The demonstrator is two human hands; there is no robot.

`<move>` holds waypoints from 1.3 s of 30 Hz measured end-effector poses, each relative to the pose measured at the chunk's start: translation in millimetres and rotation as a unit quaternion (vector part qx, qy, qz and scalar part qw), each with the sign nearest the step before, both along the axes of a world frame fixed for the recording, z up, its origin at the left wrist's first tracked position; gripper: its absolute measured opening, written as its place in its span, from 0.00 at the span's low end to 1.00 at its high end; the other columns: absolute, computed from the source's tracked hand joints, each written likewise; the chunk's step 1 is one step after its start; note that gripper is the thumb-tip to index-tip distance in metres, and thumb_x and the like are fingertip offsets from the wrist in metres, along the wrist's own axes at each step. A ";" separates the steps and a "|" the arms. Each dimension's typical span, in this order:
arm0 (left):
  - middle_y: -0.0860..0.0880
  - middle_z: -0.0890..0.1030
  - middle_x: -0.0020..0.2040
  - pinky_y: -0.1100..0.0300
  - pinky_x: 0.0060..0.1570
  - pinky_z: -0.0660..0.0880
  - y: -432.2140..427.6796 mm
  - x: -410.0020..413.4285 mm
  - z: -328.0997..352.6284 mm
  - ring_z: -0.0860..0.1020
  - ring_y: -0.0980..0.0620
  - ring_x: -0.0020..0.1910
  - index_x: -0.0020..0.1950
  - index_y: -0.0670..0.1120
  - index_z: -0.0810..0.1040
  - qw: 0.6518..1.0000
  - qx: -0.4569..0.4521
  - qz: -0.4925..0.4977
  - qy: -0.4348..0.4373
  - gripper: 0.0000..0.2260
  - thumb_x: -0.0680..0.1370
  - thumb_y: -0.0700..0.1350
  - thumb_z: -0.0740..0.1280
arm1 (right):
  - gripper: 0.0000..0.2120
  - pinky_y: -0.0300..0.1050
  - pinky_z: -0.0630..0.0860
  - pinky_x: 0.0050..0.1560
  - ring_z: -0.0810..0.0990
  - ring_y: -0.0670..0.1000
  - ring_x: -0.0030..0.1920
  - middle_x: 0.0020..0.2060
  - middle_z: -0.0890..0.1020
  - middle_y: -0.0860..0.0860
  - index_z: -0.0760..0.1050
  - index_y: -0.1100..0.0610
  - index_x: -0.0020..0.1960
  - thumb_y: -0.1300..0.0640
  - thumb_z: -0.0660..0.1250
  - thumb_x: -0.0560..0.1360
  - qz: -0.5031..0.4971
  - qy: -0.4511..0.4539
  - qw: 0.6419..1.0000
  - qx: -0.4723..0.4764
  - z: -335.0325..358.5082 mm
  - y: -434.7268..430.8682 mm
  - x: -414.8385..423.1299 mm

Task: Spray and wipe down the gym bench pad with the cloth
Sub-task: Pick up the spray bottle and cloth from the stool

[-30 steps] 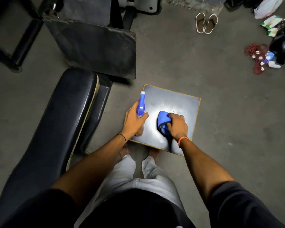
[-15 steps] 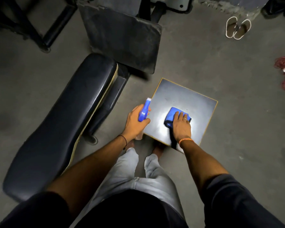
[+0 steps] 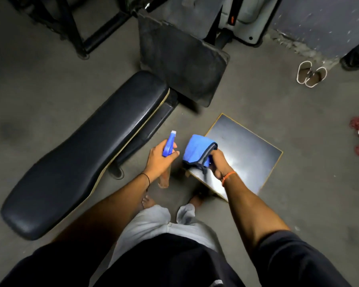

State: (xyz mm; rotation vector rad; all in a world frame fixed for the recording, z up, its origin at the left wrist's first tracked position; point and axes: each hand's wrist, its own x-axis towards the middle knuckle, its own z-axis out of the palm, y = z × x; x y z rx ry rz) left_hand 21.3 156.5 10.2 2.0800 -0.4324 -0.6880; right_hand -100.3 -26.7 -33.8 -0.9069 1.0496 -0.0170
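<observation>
In the left hand: fingers are curling tight round the blue bottle, thumb wrapping the front, white-tipped nozzle poking up and away. That's a full grip, nothing loose.
In the right hand: fingers are closing on a bunched blue cloth, dark hem dangling, the bundle sticking out leftward toward the bottle. The two are sitting near each other, not touching.
Bench pad: long and black, it is running from lower left up toward the middle, left of both hands. Neither hand is touching it, and the bottle is hovering just beside its right edge.
Board: a dark square with a yellow rim is lying under the right hand, glare shining off it. The cloth is hanging over its left corner, and contact there is too close to call.
Writing: the bottle body is sitting mostly inside the fist and the rest is blurring out, so nothing is readable.
Edges: pale trim is showing along the pad's right side. A second square pad is sitting beyond its far end, with a black frame behind.
Room: bare floor is opening right of the board, with sandals well off at the far right. Bare feet are standing between pad and board.
</observation>
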 end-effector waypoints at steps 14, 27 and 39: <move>0.45 0.85 0.52 0.54 0.51 0.79 116.8 84.9 16.8 0.82 0.44 0.51 0.59 0.44 0.80 0.990 0.000 0.137 -0.037 0.18 0.72 0.49 0.77 | 0.13 0.49 0.84 0.53 0.87 0.55 0.48 0.52 0.87 0.59 0.86 0.62 0.53 0.61 0.62 0.80 0.201 -0.074 0.968 0.134 67.0 132.3 152.0; 0.47 0.86 0.50 0.51 0.57 0.80 236.5 108.9 -9.6 0.84 0.47 0.50 0.57 0.45 0.84 0.942 -0.013 0.331 0.052 0.15 0.72 0.35 0.73 | 0.21 0.43 0.81 0.41 0.84 0.54 0.45 0.52 0.86 0.59 0.79 0.66 0.62 0.57 0.67 0.72 0.315 0.024 0.948 -0.030 24.9 210.5 242.7; 0.51 0.81 0.40 0.70 0.45 0.74 234.8 138.7 -28.1 0.77 0.59 0.38 0.47 0.43 0.80 0.869 -0.032 0.491 0.051 0.11 0.75 0.49 0.76 | 0.14 0.43 0.78 0.44 0.79 0.54 0.52 0.52 0.80 0.54 0.74 0.54 0.62 0.64 0.67 0.78 0.412 0.020 0.900 -0.139 -33.9 212.4 331.1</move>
